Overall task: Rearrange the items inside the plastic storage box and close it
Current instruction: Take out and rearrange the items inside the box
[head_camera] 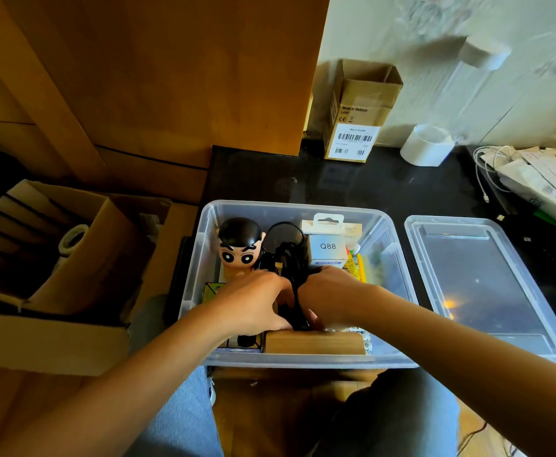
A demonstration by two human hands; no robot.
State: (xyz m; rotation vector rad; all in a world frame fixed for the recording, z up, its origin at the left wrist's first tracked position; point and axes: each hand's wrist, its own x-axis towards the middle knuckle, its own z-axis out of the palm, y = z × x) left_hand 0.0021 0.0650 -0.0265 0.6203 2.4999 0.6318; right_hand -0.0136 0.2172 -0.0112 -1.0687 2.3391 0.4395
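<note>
The clear plastic storage box (298, 359) sits open on the dark floor, its lid (487, 285) lying flat just to its right. Both hands reach into the middle of the box: the left hand (253, 305) and right hand (329, 298) curl their fingers around a bundle of black cable (286, 258). Behind the hands in the box stand a cartoon-boy figurine (238, 245) at the left and a white "Q88" mini-fan carton (328, 245) at the right. A wooden block (314, 343) lies against the near wall.
</note>
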